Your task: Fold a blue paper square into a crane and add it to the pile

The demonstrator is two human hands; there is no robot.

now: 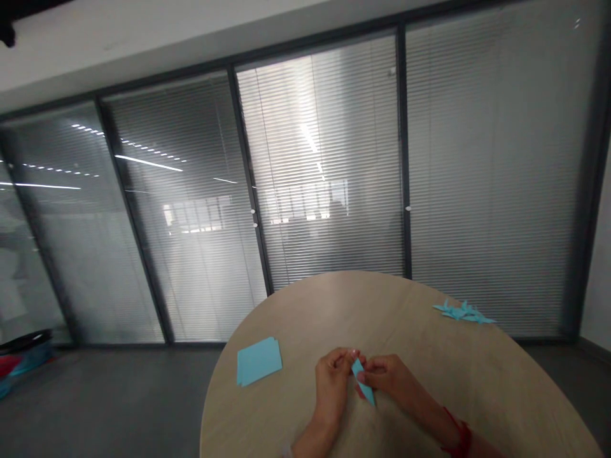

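Note:
A narrow folded strip of light blue paper (367,388) is held up between my two hands, just above the table. My left hand (333,380) pinches its upper end with thumb and fingers. From the other side, my right hand (389,375) has its thumb pressed on the middle of the strip. The paper's lower end points down towards me and narrows to a corner. A small red patch shows behind the strip; I cannot make out what it is. My right wrist wears a red band.
On the left of the round wooden table (353,299) lies a stack of light blue paper sheets (260,361). A pile of folded blue paper pieces (463,312) sits near the right edge. Glass panels with blinds (329,159) stand behind the table.

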